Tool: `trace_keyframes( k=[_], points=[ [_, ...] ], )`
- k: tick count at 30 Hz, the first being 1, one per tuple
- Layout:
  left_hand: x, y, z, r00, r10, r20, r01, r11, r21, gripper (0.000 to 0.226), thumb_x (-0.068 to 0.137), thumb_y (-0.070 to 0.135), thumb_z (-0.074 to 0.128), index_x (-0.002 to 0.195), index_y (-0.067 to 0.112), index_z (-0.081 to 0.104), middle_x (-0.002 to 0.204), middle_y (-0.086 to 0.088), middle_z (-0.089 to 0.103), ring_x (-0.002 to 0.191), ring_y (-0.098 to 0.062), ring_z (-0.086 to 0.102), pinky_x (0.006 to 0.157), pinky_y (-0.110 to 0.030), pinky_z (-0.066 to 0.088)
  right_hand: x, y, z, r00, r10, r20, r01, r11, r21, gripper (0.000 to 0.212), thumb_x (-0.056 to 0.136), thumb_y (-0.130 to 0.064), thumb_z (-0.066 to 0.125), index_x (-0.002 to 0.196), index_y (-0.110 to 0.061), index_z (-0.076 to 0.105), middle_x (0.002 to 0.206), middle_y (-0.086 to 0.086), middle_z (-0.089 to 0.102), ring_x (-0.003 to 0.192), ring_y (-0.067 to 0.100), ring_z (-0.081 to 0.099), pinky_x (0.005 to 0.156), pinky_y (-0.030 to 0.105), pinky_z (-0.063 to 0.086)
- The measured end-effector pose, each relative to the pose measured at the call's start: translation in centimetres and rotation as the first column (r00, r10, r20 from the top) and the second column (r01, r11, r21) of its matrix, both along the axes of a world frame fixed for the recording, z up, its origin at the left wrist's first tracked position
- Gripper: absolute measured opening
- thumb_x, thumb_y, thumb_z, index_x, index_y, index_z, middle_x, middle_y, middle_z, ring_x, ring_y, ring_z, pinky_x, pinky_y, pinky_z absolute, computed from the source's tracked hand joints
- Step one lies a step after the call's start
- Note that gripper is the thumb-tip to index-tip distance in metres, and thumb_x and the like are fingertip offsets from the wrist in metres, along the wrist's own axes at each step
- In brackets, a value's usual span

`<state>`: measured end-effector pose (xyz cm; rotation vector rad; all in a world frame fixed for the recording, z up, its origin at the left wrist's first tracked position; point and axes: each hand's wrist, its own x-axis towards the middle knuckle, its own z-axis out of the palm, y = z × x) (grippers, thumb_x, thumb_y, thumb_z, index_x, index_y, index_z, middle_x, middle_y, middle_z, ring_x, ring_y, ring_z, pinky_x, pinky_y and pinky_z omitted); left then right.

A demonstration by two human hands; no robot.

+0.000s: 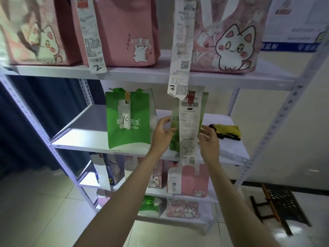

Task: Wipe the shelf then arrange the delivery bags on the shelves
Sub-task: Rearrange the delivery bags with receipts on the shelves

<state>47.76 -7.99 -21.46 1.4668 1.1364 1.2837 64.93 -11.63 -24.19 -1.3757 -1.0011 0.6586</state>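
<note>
Green glossy bag [188, 122] — flat-sided — between open hands [185, 138].

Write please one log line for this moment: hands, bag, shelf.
left hand: open, at light green bag left side | right hand: open, at its right side | bag: upright on middle shelf | cloth: lying on shelf

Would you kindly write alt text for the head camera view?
Both hands, left hand and right hand, steady a pale green delivery bag with a long receipt on the middle shelf, beside a green pizza bag. Pink cat bags sit above; a yellow cloth lies right.
</note>
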Motion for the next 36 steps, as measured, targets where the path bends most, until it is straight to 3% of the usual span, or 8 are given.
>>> trace_keyframes(
  k=[4,7,11,18,23,30,33,36],
  points=[
    [-2.4,-2.6,-2.9,0.999,0.034,-0.021,-0.035,0.999,-0.027,0.040,0.099,0.005,0.059,0.135,0.022,0.057,0.136,0.013,0.060,0.102,0.001,0.069,0.089,-0.023,0.057,-2.1,-3.2,-3.3,0.996,-0.090,0.016,0.090,0.996,0.022,0.028,0.100,-0.013,0.056,0.120,-0.031,0.054,0.111,-0.016,0.062,0.099,-0.002,0.062,0.065,0.003,0.049],
    [-4.6,-4.3,-5.2,0.997,0.046,-0.062,-0.049,0.997,-0.051,0.032,0.099,-0.002,0.057,0.120,0.021,0.063,0.127,0.007,0.067,0.104,-0.006,0.071,0.090,-0.030,0.060,-4.0,-4.5,-5.9,0.998,-0.066,-0.023,0.066,0.997,-0.035,0.025,0.100,-0.006,0.055,0.114,-0.026,0.059,0.111,-0.014,0.065,0.099,0.000,0.064,0.064,0.008,0.053],
    [-8.6,-5.9,-8.5,0.990,0.086,-0.111,-0.094,0.993,-0.067,0.030,0.097,-0.005,0.058,0.113,0.020,0.067,0.115,0.005,0.072,0.103,-0.008,0.071,0.084,-0.022,0.058,-8.4,-5.3,-9.6,1.000,0.020,0.005,-0.019,0.985,-0.172,0.017,0.100,-0.004,0.055,0.111,-0.015,0.062,0.115,0.001,0.067,0.103,0.022,0.067,0.085,0.036,0.060],
    [-18.0,-5.9,-14.8,0.972,0.192,-0.139,-0.215,0.959,-0.184,0.042,0.092,-0.014,0.048,0.104,0.021,0.066,0.108,0.001,0.073,0.099,-0.017,0.071,0.089,-0.033,0.059,-18.2,-3.6,-14.1,0.964,0.264,0.008,-0.246,0.906,-0.344,0.017,0.100,-0.003,0.055,0.111,-0.012,0.065,0.106,0.001,0.070,0.100,0.020,0.067,0.092,0.037,0.057],
    [-26.0,-3.8,-18.6,0.960,0.231,-0.158,-0.266,0.929,-0.258,0.029,0.095,-0.009,0.052,0.106,0.012,0.069,0.105,0.000,0.073,0.098,-0.018,0.070,0.086,-0.032,0.061,-26.2,-0.3,-16.2,0.946,0.325,-0.001,-0.298,0.866,-0.402,0.024,0.096,0.005,0.056,0.098,-0.016,0.067,0.100,0.007,0.072,0.093,0.026,0.069,0.081,0.037,0.056],
    [-37.0,1.6,-21.9,0.940,0.263,-0.219,-0.328,0.877,-0.352,0.022,0.100,-0.002,0.054,0.108,0.013,0.068,0.110,-0.002,0.072,0.104,-0.019,0.068,0.090,-0.032,0.059,-34.8,5.8,-19.6,0.896,0.435,0.084,-0.330,0.781,-0.530,0.028,0.096,0.005,0.053,0.113,-0.010,0.069,0.115,0.005,0.072,0.105,0.021,0.066,0.096,0.037,0.054],
    [-40.4,4.5,-22.7,0.912,0.281,-0.297,-0.383,0.843,-0.378,0.018,0.101,-0.001,0.053,0.110,0.008,0.065,0.104,-0.004,0.069,0.094,-0.017,0.065,0.071,-0.008,0.052,-37.2,8.4,-20.9,0.885,0.456,0.098,-0.320,0.747,-0.582,0.031,0.097,0.002,0.055,0.125,-0.008,0.065,0.123,0.008,0.070,0.110,0.024,0.065,0.098,0.035,0.051],
    [-42.4,7.1,-23.3,0.899,0.235,-0.369,-0.395,0.798,-0.456,0.018,0.099,-0.001,0.050,0.114,0.004,0.059,0.103,-0.008,0.066,0.089,-0.022,0.060,0.059,-0.007,0.044,-39.0,10.5,-21.7,0.885,0.459,0.078,-0.303,0.694,-0.653,0.038,0.099,-0.006,0.058,0.137,-0.008,0.056,0.134,0.010,0.065,0.120,0.027,0.062,0.101,0.034,0.047]
  ],
)
